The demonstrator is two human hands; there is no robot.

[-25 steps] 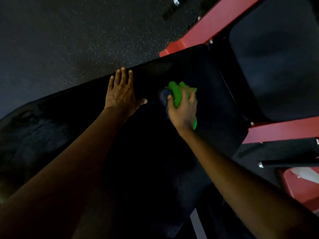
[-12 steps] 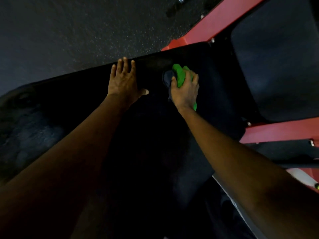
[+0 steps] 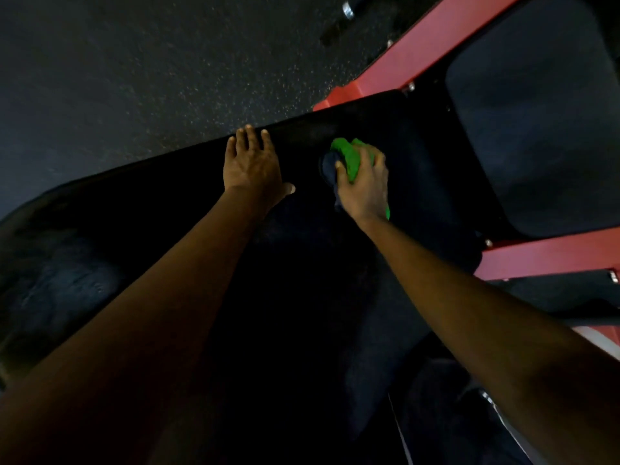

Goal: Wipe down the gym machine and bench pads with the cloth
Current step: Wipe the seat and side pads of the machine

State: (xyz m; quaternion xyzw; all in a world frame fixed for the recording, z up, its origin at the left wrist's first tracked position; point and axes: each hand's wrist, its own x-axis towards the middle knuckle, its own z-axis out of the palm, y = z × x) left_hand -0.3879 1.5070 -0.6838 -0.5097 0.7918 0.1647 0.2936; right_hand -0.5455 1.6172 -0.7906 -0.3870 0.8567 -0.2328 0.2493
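two hands (image 3: pixel 253 167) (image 3: pixel 365 187), one cloth (image 3: pixel 350 156), two pads (image 3: pixel 422 162) (image 3: pixel 536 129)

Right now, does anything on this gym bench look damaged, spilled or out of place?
Nothing stands out. The left hand rests flat on the black pad, the right hand grips the green cloth against it. A mottled patch at the pad's left end might be wear or glare; too dark to tell.

Nothing readable is coming through right now: the black padded bench surface (image 3: pixel 419 182), the red painted steel frame (image 3: pixel 419 58), the bunched green cloth (image 3: pixel 350 157) and the dark speckled rubber floor (image 3: pixel 134 78) are all showing plain, with no lettering, label, brand mark or number legible in this dim view.
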